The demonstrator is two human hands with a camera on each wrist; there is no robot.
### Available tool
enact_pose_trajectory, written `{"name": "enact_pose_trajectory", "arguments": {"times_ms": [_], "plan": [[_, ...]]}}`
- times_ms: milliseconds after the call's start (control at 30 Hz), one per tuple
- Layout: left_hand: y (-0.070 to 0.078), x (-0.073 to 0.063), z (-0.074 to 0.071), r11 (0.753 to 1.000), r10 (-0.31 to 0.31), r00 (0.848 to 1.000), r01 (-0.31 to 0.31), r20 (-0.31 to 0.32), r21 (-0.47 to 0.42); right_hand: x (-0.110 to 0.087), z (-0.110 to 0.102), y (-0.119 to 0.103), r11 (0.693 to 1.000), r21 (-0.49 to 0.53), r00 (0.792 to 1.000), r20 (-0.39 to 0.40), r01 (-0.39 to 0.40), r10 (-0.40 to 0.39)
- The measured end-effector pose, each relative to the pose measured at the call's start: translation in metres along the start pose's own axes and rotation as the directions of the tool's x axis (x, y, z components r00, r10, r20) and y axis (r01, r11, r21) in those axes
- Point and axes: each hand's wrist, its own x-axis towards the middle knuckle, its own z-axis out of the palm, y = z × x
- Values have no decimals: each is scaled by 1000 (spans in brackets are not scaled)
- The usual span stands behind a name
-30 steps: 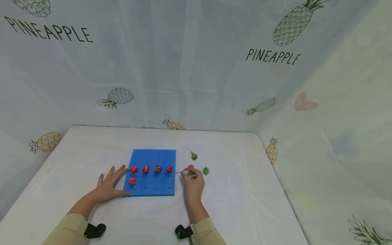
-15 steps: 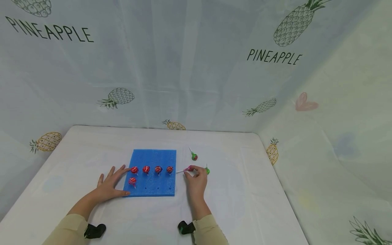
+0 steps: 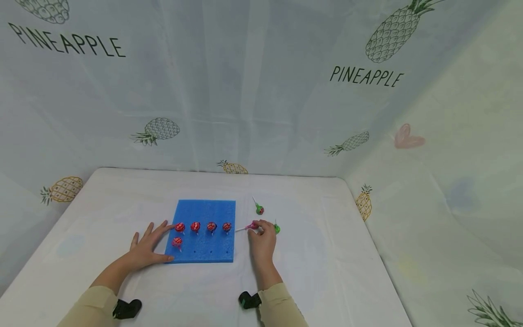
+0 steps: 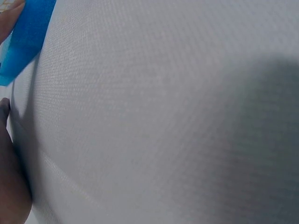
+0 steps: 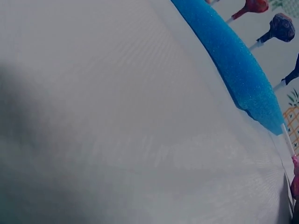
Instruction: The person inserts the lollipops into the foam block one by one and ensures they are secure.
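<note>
A blue foam board [image 3: 206, 211] lies flat on the white table, with several red-wrapped lollipops [image 3: 195, 226] standing upright in it: a row across the middle and one in front at the left. My left hand [image 3: 144, 252] spreads its fingers at the board's left edge, thumb on the near corner and a fingertip beside the leftmost lollipop. To the right of the board, my right hand [image 3: 263, 240] pinches a pink lollipop [image 3: 250, 225] between thumb and fingers. Its white stick points left towards the board edge. In the right wrist view the pink lollipop [image 5: 295, 179] shows at the lower right.
Two green lollipops lie right of the board: one [image 3: 259, 209] farther back, the other [image 3: 277, 228] partly behind my right hand. Small holes [image 3: 210, 251] show in the board's front row. Pineapple-printed cloth [image 3: 253, 91] hangs behind the table [image 3: 310, 272].
My right hand has shifted slightly right and closed its fingers on the pink lollipop's head, now partly covering the nearer green lollipop. The left hand stays in place on the board.
</note>
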Motion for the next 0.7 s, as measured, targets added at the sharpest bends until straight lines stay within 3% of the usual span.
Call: {"name": "enact_pose_trajectory", "arguments": {"times_ms": [700], "plan": [[-4, 0, 2, 1000, 17, 1000, -17, -5, -11, 0, 1, 5, 1000, -12, 997, -72, 17, -17]]}}
